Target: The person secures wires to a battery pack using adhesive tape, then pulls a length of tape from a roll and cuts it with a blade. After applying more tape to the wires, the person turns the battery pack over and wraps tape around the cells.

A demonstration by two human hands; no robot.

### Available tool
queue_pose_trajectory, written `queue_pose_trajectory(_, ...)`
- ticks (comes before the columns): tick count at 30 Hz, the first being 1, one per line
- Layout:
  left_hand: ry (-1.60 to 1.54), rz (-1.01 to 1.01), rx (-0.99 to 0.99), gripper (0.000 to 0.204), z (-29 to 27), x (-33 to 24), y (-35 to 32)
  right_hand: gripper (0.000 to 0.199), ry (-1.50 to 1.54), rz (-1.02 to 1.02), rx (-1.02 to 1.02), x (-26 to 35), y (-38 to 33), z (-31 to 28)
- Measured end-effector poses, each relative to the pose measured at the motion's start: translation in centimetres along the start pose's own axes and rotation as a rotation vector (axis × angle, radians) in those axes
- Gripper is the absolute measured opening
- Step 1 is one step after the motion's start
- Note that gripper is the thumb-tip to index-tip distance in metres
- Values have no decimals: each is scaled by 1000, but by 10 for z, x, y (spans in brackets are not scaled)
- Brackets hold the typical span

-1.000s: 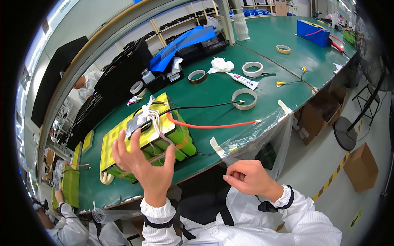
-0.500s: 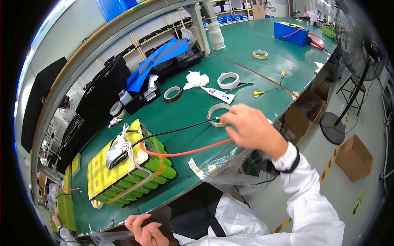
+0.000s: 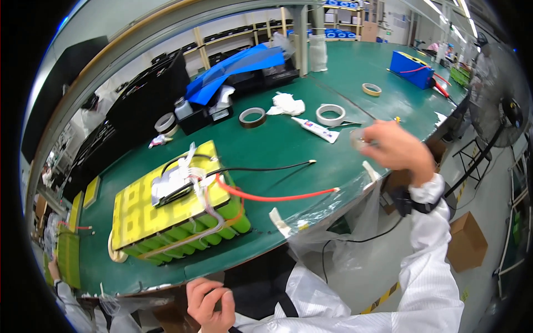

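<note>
A green and yellow battery pack [image 3: 177, 216] lies on the green table [image 3: 266, 144], with a small circuit board and white wires on top. A red wire [image 3: 272, 197] and a black wire [image 3: 261, 166] run from it to the right. My right hand [image 3: 397, 150] is raised over the table's right edge and grips a pale tape roll [image 3: 358, 139], mostly hidden by the fingers. My left hand [image 3: 211, 302] sits low by the table's front edge, near my lap, fingers curled with nothing visible in them.
More tape rolls [image 3: 330, 115] [image 3: 252, 117] [image 3: 371, 89], a white tube [image 3: 316, 129] and a white rag [image 3: 288, 104] lie further back. A blue box [image 3: 413, 69] stands far right. A fan [image 3: 499, 116] and a cardboard box [image 3: 466, 241] are beside the table.
My right hand reached across to the tape roll on the table and has lifted it off. My left hand dropped from over the battery pack to below the table edge.
</note>
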State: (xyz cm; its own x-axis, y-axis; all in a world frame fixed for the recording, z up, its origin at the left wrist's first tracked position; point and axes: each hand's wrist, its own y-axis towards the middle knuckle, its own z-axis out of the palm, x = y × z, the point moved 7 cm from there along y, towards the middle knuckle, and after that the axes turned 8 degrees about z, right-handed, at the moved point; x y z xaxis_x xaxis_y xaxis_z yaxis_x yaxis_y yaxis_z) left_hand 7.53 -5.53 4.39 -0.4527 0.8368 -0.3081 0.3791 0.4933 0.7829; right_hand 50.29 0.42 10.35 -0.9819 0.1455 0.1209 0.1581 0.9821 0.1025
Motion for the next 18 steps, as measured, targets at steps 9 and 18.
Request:
queue_pose_trajectory(9,-395,-62,59,22,18,1,25,24,804,-855,24,154,-131,-5)
queue_pose_trajectory(18,-586,-333,-132,23,-38,25,-14,23,933,-976,63,256,-127,43)
